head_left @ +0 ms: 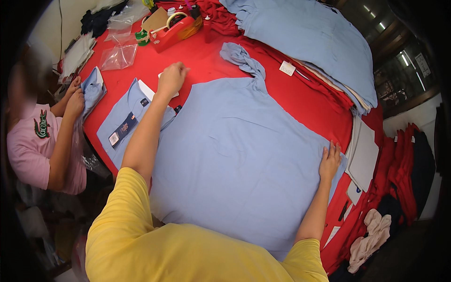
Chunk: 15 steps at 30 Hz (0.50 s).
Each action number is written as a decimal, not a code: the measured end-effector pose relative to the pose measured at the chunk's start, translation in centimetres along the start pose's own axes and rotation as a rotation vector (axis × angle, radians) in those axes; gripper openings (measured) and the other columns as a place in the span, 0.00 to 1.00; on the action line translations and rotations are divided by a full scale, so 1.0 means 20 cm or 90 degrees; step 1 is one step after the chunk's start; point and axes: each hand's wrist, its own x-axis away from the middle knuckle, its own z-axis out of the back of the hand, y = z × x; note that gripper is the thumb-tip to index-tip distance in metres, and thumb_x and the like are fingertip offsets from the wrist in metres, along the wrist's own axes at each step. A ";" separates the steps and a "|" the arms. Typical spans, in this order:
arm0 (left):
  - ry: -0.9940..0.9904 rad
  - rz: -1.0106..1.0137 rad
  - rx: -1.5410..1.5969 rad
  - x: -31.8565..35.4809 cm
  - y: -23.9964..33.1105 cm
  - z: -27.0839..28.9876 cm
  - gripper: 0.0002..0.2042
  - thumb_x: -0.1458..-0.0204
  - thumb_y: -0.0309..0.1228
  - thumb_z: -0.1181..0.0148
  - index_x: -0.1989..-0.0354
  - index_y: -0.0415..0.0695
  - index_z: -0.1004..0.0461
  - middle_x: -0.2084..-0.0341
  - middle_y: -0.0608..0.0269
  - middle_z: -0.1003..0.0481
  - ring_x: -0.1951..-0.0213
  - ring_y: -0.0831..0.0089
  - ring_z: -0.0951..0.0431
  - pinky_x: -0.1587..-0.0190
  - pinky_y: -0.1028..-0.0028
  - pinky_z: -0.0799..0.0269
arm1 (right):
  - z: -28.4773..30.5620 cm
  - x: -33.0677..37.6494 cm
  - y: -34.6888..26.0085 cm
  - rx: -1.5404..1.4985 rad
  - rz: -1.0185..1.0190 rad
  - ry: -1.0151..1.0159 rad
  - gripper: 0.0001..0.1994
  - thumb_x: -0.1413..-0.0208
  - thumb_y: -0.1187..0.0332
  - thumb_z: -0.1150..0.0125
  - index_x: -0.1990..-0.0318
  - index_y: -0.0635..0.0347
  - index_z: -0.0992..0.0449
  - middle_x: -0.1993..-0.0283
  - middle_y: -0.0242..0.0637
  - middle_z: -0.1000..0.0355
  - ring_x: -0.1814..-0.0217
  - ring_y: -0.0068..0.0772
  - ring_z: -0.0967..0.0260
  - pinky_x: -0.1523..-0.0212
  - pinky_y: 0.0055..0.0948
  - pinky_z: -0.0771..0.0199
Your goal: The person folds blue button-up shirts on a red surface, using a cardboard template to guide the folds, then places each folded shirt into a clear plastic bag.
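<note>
A light blue shirt (235, 155) lies spread over the red table in front of me, one sleeve (244, 63) twisted and stretched out at the far side. My right hand (330, 162) rests on its right edge, fingers extended and holding nothing. Beyond the shirt's upper left edge is my left hand (172, 81), raised with its fingers curled; whether anything is in them is hidden. White card (146, 90) shows near that hand. To the left, partly behind my left forearm, lies a folded light blue shirt (110, 120) with a dark hang tag (122, 129).
At the left a co-worker in a pink shirt holds a folded blue garment (94, 91). A red tape dispenser (174, 34) and clear bags (118, 57) stand at the back. Stacked blue garments (314, 42) fill the far right; white boards (364, 152) lie at the right edge.
</note>
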 end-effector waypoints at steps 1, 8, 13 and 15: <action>-0.116 0.026 0.048 0.01 -0.01 -0.02 0.14 0.50 0.38 0.38 0.66 0.38 0.26 0.72 0.52 0.25 0.66 0.60 0.23 0.61 0.65 0.29 | 0.00 0.00 0.00 0.000 0.003 0.001 0.23 0.37 0.57 0.54 0.37 0.50 0.37 0.32 0.43 0.46 0.28 0.42 0.54 0.30 0.47 0.59; -0.284 0.006 0.264 -0.01 -0.08 -0.09 0.11 0.57 0.29 0.33 0.68 0.42 0.29 0.71 0.64 0.26 0.68 0.73 0.26 0.65 0.73 0.31 | 0.01 -0.01 0.00 0.016 0.002 -0.005 0.22 0.37 0.57 0.54 0.37 0.50 0.38 0.31 0.42 0.47 0.28 0.42 0.54 0.30 0.47 0.59; -0.353 0.299 0.503 -0.12 -0.09 -0.04 0.10 0.56 0.23 0.35 0.68 0.44 0.31 0.73 0.66 0.25 0.69 0.78 0.24 0.67 0.80 0.28 | 0.01 0.00 0.01 0.010 -0.004 -0.003 0.23 0.38 0.57 0.54 0.37 0.50 0.38 0.32 0.42 0.46 0.28 0.41 0.54 0.30 0.47 0.58; -0.340 0.355 0.531 -0.19 -0.15 -0.04 0.09 0.55 0.21 0.36 0.70 0.44 0.31 0.72 0.63 0.21 0.69 0.77 0.21 0.68 0.81 0.26 | 0.01 0.00 0.00 0.007 -0.001 -0.001 0.23 0.38 0.57 0.54 0.37 0.50 0.38 0.32 0.42 0.46 0.28 0.41 0.54 0.31 0.47 0.58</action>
